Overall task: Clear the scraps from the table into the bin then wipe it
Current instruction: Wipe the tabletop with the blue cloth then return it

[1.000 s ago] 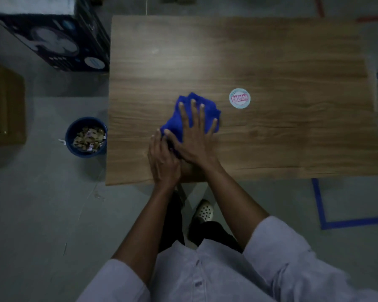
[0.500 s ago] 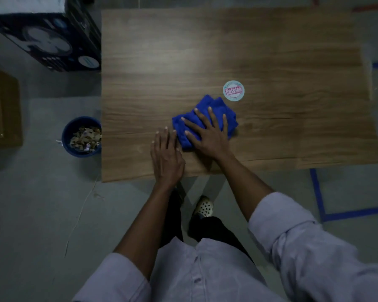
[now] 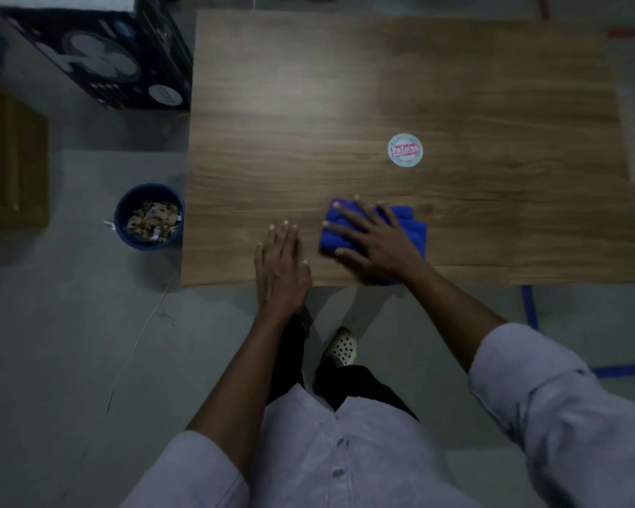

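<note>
A folded blue cloth (image 3: 411, 225) lies on the wooden table (image 3: 382, 86) near its front edge. My right hand (image 3: 374, 240) presses flat on the cloth with spread fingers. Just left of it, my left hand (image 3: 281, 264) rests flat on the bare wood at the front edge, apart from the cloth. A blue bin (image 3: 149, 216) holding paper scraps stands on the floor beside the table's left edge.
A round pink-and-white sticker (image 3: 404, 150) sits on the table behind the cloth. A dark printed box (image 3: 99, 56) stands at the back left, and a brown cardboard box (image 3: 12, 159) at the far left. Blue tape (image 3: 530, 306) marks the floor on the right.
My right hand has slid the cloth to the right and toward the front edge. My left hand has stayed near the front edge, no longer touching the right hand.
</note>
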Demonstrator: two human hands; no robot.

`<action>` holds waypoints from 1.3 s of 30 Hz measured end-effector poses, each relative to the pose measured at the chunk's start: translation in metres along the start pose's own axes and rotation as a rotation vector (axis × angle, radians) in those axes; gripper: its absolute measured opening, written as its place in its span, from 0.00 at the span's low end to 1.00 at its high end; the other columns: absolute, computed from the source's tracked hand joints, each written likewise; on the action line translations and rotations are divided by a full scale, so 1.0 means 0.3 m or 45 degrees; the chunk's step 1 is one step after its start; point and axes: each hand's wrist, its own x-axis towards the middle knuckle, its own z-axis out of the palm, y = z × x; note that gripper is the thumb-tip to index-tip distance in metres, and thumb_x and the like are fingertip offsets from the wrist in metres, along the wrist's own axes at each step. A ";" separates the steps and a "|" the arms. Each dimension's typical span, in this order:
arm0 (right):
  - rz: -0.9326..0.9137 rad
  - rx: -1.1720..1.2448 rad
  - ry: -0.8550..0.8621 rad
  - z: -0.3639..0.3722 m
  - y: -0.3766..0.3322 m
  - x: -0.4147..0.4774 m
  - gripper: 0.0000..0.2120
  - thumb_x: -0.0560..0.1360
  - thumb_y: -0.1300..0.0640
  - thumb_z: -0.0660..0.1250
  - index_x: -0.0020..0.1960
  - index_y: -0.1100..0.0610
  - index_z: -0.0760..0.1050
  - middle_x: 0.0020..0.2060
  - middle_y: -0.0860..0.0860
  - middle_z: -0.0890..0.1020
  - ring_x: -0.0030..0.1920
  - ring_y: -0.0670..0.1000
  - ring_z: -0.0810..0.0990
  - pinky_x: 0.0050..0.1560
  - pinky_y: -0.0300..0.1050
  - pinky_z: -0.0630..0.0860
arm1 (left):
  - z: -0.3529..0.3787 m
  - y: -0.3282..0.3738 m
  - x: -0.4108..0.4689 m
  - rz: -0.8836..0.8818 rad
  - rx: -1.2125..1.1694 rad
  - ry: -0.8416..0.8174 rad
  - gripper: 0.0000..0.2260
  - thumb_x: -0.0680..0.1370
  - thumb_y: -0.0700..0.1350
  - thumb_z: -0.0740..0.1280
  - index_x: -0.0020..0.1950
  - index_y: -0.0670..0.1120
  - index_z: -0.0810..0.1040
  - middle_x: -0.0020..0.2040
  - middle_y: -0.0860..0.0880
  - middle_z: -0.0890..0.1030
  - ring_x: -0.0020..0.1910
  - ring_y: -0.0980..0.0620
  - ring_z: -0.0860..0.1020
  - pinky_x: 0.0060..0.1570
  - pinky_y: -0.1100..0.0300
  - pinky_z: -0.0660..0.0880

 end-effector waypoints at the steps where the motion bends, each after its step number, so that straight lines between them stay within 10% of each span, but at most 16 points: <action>1: 0.148 0.050 0.036 0.005 0.026 -0.015 0.29 0.82 0.32 0.50 0.82 0.36 0.54 0.83 0.44 0.53 0.83 0.56 0.51 0.77 0.65 0.57 | 0.011 0.003 -0.004 0.005 -0.023 -0.004 0.33 0.74 0.51 0.58 0.79 0.42 0.67 0.79 0.44 0.66 0.80 0.42 0.60 0.77 0.43 0.56; 9: 0.833 0.291 0.278 0.061 -0.092 -0.068 0.35 0.80 0.32 0.59 0.82 0.45 0.58 0.83 0.49 0.55 0.83 0.62 0.47 0.80 0.62 0.46 | 0.041 0.007 -0.054 -0.097 -0.346 0.127 0.31 0.74 0.50 0.63 0.76 0.39 0.71 0.77 0.42 0.69 0.79 0.42 0.63 0.78 0.46 0.58; 15: 0.544 0.417 0.258 0.109 -0.380 0.019 0.33 0.80 0.40 0.59 0.83 0.48 0.59 0.83 0.52 0.54 0.82 0.66 0.46 0.79 0.64 0.45 | 0.021 -0.006 -0.065 -0.139 -0.567 0.151 0.29 0.76 0.51 0.67 0.74 0.38 0.72 0.74 0.41 0.73 0.76 0.45 0.68 0.76 0.57 0.63; 19: 0.372 0.622 0.159 0.098 -0.508 0.074 0.29 0.81 0.52 0.54 0.82 0.51 0.61 0.82 0.52 0.57 0.82 0.65 0.46 0.80 0.65 0.45 | -0.019 0.003 -0.062 -0.280 -0.709 0.125 0.30 0.76 0.54 0.65 0.74 0.40 0.72 0.73 0.42 0.74 0.73 0.46 0.72 0.73 0.46 0.68; 22: 0.183 0.601 0.177 0.090 -0.385 0.001 0.38 0.70 0.64 0.67 0.80 0.51 0.65 0.81 0.52 0.62 0.81 0.65 0.49 0.79 0.68 0.50 | -0.039 0.006 -0.086 -0.299 -0.721 0.118 0.28 0.77 0.54 0.65 0.73 0.41 0.74 0.72 0.45 0.76 0.71 0.48 0.74 0.70 0.43 0.70; 30: 0.731 0.642 0.413 0.072 -0.337 -0.047 0.36 0.67 0.68 0.57 0.75 0.57 0.73 0.78 0.57 0.68 0.79 0.72 0.54 0.78 0.65 0.49 | 0.016 -0.019 -0.238 -0.380 -0.549 0.302 0.21 0.78 0.51 0.64 0.67 0.43 0.79 0.65 0.44 0.80 0.66 0.41 0.76 0.65 0.38 0.71; 36: 0.222 0.816 0.045 0.092 -0.597 0.068 0.28 0.76 0.48 0.60 0.72 0.59 0.76 0.76 0.59 0.71 0.78 0.73 0.56 0.77 0.68 0.51 | -0.003 0.008 -0.287 -0.449 -0.585 0.438 0.21 0.75 0.46 0.57 0.62 0.39 0.80 0.61 0.41 0.80 0.63 0.41 0.76 0.65 0.41 0.72; 39: -0.066 0.774 -0.232 0.042 -0.581 0.096 0.25 0.78 0.58 0.68 0.75 0.58 0.73 0.78 0.57 0.67 0.81 0.69 0.50 0.79 0.63 0.49 | -0.053 -0.008 -0.300 -0.571 -0.524 0.538 0.12 0.75 0.43 0.61 0.54 0.41 0.78 0.54 0.42 0.76 0.57 0.45 0.74 0.59 0.42 0.73</action>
